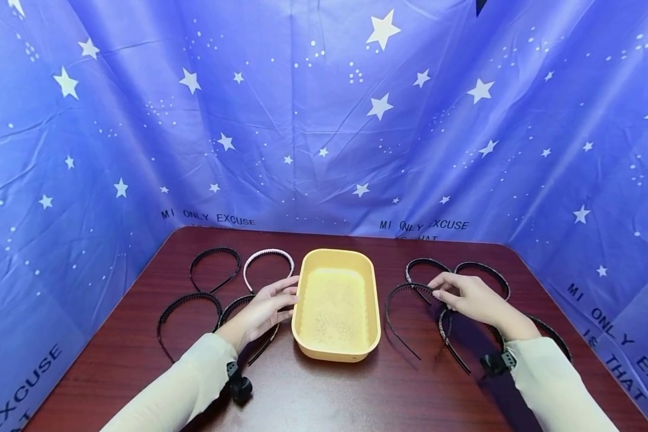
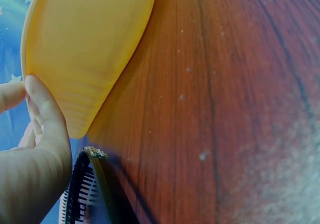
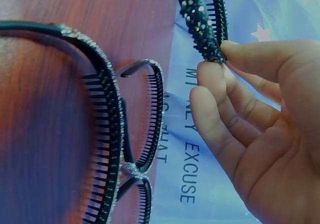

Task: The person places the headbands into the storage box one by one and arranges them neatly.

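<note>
My right hand [image 1: 472, 297] pinches a black toothed headband [image 1: 390, 303] by its side between thumb and fingertips. In the right wrist view, that headband [image 3: 197, 21] has a dark, glittering, beaded outer face. Below the hand is another sparkly black headband [image 3: 112, 114]. With fairly straight fingers, my left hand [image 1: 261, 312] touches the left side of a yellow plastic basin [image 1: 377, 306], near its rim. No objects lie inside the basin. Close under the left wrist is a black headband [image 2: 95, 179] with glittery trim, partly hidden by the hand in the head view.
Left of the basin lie a pink headband [image 1: 270, 252] and black headbands [image 1: 189, 297]. On the right, more black headbands [image 1: 486, 267] lie behind and under the right arm. A blue starry curtain [image 1: 324, 120] surrounds the dark red wooden table [image 1: 324, 396].
</note>
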Demonstrator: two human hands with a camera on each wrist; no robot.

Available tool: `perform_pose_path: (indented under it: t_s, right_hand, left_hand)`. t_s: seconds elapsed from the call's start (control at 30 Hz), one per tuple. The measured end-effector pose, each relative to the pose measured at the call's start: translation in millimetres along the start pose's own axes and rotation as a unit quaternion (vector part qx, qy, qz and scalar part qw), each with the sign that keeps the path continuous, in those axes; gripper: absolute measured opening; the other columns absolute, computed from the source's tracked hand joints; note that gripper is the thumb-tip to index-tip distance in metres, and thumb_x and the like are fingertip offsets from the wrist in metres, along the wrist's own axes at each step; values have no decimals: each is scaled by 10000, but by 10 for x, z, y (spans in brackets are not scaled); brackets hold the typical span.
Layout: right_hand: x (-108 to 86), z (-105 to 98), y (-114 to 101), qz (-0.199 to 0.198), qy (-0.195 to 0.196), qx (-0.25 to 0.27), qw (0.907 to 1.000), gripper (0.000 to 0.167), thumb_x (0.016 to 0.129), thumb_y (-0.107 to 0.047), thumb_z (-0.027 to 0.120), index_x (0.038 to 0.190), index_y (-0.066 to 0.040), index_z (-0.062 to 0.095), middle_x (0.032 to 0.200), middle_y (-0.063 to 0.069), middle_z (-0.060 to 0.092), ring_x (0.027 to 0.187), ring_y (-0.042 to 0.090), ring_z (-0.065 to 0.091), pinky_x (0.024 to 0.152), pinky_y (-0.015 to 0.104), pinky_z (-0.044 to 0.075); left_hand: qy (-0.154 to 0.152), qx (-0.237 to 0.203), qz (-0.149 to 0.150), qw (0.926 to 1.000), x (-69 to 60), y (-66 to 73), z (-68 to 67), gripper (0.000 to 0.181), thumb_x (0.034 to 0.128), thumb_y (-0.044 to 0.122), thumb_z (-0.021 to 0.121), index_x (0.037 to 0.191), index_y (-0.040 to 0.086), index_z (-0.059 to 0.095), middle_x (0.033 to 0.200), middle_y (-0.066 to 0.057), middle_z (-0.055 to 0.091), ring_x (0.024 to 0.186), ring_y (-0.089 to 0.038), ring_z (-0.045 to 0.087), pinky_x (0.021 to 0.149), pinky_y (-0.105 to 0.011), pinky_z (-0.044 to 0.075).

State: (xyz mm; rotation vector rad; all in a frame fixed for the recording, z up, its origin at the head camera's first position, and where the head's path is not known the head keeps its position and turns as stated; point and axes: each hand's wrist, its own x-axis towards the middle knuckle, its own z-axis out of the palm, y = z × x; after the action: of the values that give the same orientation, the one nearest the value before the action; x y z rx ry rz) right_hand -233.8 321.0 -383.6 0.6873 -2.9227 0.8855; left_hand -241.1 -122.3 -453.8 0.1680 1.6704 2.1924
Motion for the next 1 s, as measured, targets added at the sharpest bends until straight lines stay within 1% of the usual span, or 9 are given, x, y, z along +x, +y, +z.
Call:
perform_pose_path:
  t_s: [0.17,0.3,0.47,0.6,0.73,0.87,1.0]
  right_hand:
    - [28,-32,-11,7,-6,-23,10000,136,981,-134,655,1117,-126,662,892,29,686,634,133,602,561,274,510]
    - [66,-46,-30,-49,19,78,10000,135,983,-143,655,1117,-126,663,881,23,687,641,150,620,561,276,529]
    - [122,-42,-62,-109,144,139,9997,129,977,-119,660,1105,-117,667,878,43,693,630,156,623,556,272,533]
    - [162,-44,-97,-128,165,217,9995,135,975,-118,661,1109,-109,668,867,2,694,636,183,635,563,275,544]
    - [197,-50,-139,-146,145,185,9996,141,978,-158,666,1114,-122,671,854,-47,690,646,224,641,565,273,532]
    - [229,-56,-185,-113,107,122,9998,152,985,-193,661,1123,-131,670,870,-20,693,654,222,634,558,271,510]
    - [283,-54,-234,-140,80,76,9998,157,987,-206,659,1123,-128,670,877,8,696,641,192,622,545,272,493]
  left_hand:
    - [-12,-25,-2,10000,4,-7,-9,598,977,8,559,1534,25,342,1376,-240,493,1036,-184,604,797,-253,546]
    - [4,-63,39,10000,5,-11,-15,590,977,-6,551,1529,12,344,1352,-231,511,1039,-195,603,802,-253,546]
    - [-153,-114,192,9996,-3,-14,-21,606,972,-21,543,1529,-40,303,1337,-248,519,1092,-215,604,903,-296,538]
    - [-259,-155,286,9991,-4,-18,-16,610,975,-32,535,1528,-63,279,1333,-256,521,1120,-224,602,961,-322,520]
    - [-271,-132,287,9991,0,-19,-17,615,975,-29,537,1530,-64,274,1341,-253,523,1112,-213,606,949,-306,523]
    - [-241,-119,246,9993,4,-20,-23,623,968,-28,554,1529,-58,286,1348,-253,520,1091,-203,613,910,-280,533]
    - [-210,-136,251,9994,11,-24,-33,627,961,-37,559,1527,-58,292,1348,-268,505,1075,-203,616,886,-265,541]
